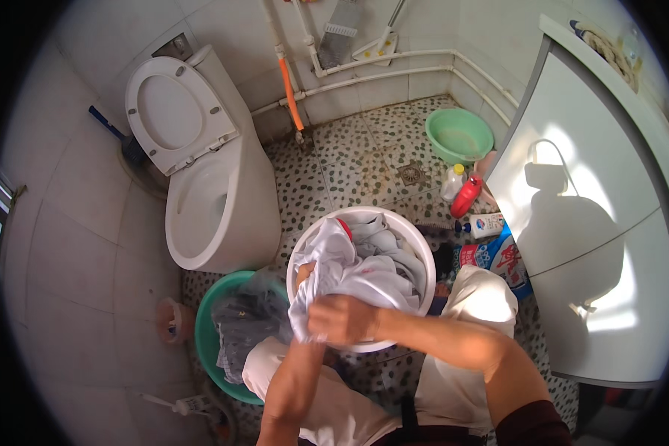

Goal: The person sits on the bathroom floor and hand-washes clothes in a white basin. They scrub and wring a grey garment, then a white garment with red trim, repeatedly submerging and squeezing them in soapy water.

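Observation:
A white plastic basin stands between my knees, holding wet-looking light cloths. Over its left side my right hand grips a bunched white garment in a closed fist. My left hand is mostly covered by the same white fabric; some skin shows through a fold, and how its fingers lie is hidden. Part of the garment rests on the grey-white cloths in the basin. Something red shows at the garment's upper edge. To the left, a green basin contains dark grey clothes.
A toilet with a raised lid stands upper left. Right of the white basin are a red bottle, a white pump bottle and a blue detergent bag, beside a white cabinet. A light green basin sits farther back.

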`<state>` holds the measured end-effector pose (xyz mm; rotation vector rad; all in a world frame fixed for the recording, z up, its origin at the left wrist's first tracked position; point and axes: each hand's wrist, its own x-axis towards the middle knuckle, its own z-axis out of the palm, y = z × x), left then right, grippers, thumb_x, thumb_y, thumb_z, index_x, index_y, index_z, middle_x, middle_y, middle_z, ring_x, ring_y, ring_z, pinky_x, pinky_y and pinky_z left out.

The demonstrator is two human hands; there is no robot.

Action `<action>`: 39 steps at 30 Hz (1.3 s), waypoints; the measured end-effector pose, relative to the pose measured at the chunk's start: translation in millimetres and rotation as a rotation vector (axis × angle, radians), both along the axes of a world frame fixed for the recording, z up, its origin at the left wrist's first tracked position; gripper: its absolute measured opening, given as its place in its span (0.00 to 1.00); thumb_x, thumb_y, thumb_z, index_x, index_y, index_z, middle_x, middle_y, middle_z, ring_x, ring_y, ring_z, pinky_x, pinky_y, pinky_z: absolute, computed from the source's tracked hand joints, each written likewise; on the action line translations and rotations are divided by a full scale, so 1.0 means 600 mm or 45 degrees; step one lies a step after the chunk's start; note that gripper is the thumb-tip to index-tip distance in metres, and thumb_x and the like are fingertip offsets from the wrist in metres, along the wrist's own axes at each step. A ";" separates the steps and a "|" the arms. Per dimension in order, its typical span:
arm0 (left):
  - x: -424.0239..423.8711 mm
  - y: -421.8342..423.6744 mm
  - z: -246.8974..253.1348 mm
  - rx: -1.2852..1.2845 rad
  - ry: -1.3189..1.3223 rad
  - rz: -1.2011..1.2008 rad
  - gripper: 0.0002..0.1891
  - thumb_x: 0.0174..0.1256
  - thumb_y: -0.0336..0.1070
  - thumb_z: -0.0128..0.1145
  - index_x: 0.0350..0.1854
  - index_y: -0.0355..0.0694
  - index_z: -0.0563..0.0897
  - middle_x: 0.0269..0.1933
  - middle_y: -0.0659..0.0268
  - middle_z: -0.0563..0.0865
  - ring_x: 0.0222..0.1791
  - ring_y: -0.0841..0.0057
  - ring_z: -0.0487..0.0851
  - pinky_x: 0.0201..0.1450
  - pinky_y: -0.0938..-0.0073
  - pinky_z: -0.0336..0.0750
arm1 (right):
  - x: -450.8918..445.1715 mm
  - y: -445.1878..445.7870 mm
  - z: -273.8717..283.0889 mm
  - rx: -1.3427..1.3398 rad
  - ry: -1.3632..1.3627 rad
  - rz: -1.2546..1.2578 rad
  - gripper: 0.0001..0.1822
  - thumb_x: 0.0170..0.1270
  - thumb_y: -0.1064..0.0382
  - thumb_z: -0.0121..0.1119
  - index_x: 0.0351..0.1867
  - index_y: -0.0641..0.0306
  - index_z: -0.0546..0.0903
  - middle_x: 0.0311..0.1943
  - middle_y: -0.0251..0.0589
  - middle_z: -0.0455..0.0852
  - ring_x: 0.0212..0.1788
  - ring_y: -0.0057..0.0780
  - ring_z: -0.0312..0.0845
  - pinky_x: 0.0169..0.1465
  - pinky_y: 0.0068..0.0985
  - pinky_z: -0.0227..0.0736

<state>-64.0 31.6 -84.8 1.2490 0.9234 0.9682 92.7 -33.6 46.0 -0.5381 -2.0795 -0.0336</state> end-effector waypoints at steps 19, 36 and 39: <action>0.100 -0.037 0.212 -0.831 -0.667 -0.078 0.19 0.77 0.40 0.51 0.65 0.37 0.76 0.59 0.62 0.84 0.58 0.70 0.83 0.64 0.66 0.77 | 0.094 0.094 0.029 -0.516 0.529 -0.636 0.15 0.62 0.63 0.70 0.28 0.64 0.73 0.25 0.46 0.79 0.24 0.46 0.76 0.27 0.37 0.71; 0.075 -0.027 0.228 1.537 0.732 -0.340 0.18 0.37 0.28 0.65 0.37 0.30 0.84 0.53 0.53 0.80 0.58 0.51 0.74 0.61 0.51 0.67 | 0.126 0.061 -0.006 -2.105 1.747 0.042 0.21 0.71 0.50 0.64 0.56 0.63 0.81 0.46 0.34 0.86 0.46 0.25 0.82 0.53 0.27 0.78; 0.077 -0.040 0.243 1.433 0.786 -0.086 0.18 0.40 0.28 0.66 0.39 0.31 0.85 0.55 0.54 0.79 0.59 0.51 0.74 0.64 0.52 0.65 | 0.140 0.073 -0.027 -1.924 1.645 -0.105 0.12 0.69 0.67 0.61 0.52 0.63 0.82 0.42 0.34 0.86 0.43 0.24 0.82 0.51 0.26 0.78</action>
